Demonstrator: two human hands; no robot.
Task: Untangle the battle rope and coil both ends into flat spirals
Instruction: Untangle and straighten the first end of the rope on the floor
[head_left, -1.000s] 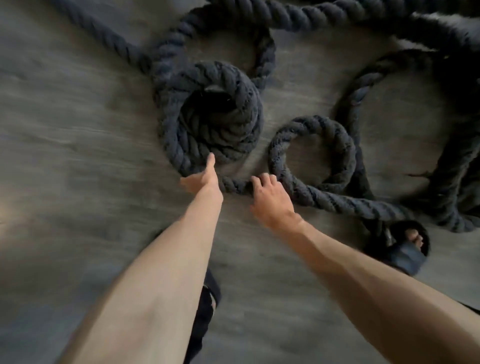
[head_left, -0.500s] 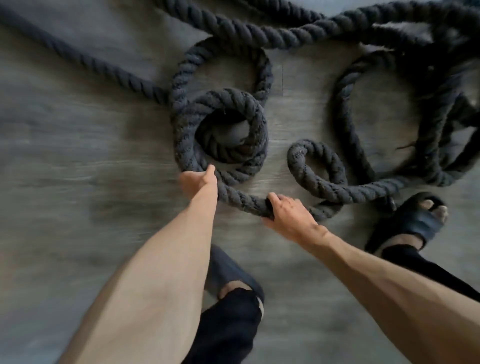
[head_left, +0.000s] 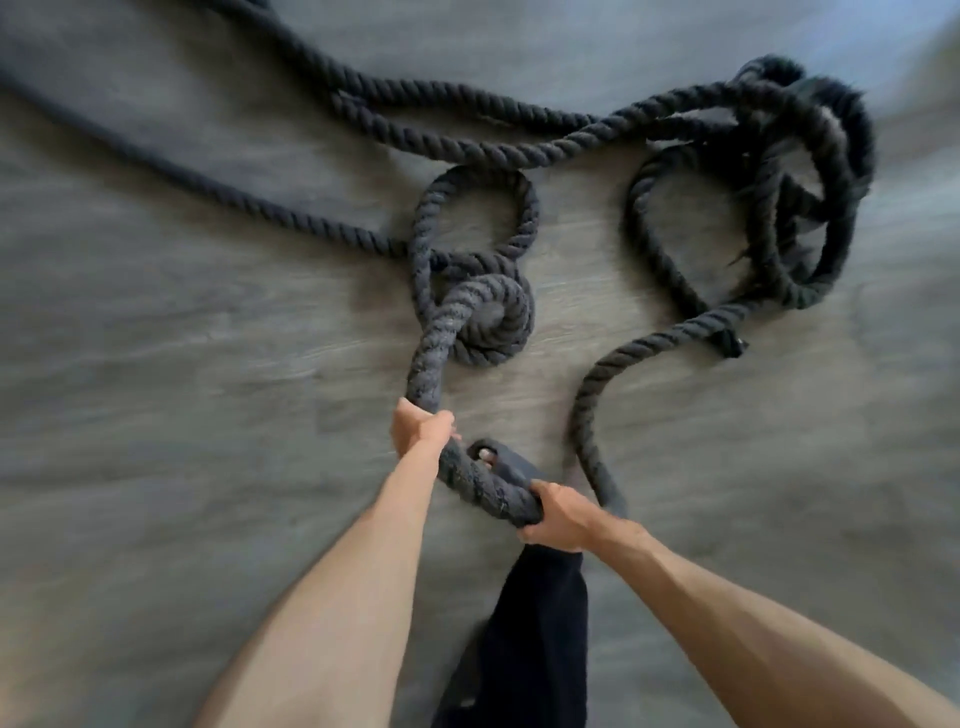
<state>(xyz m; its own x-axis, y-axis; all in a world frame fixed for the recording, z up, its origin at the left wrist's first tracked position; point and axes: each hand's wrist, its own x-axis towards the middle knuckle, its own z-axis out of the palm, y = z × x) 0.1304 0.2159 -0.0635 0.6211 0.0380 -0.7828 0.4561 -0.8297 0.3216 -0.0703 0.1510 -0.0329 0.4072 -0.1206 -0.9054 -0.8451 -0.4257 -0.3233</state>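
A thick dark battle rope (head_left: 488, 150) sprawls over the grey wood floor in loose loops. A tight knot of coils (head_left: 485, 317) lies in the middle, and a bigger tangle (head_left: 795, 171) sits at the upper right. My left hand (head_left: 418, 423) grips a raised stretch of rope that climbs out of the middle coils. My right hand (head_left: 553, 512) grips the same stretch a little further along, so a short curved piece hangs between both hands above the floor. From my right hand the rope snakes back up toward the right tangle.
My foot in a dark sandal (head_left: 506, 465) stands just beyond the held rope, with a dark trouser leg (head_left: 524, 639) below it. A long strand (head_left: 182, 171) runs off to the upper left over the grey floor (head_left: 182, 467).
Both hands have closed round the rope and lifted it toward me. The middle coils have pulled tighter and smaller, and the small loop on the right has drawn out into a long curve.
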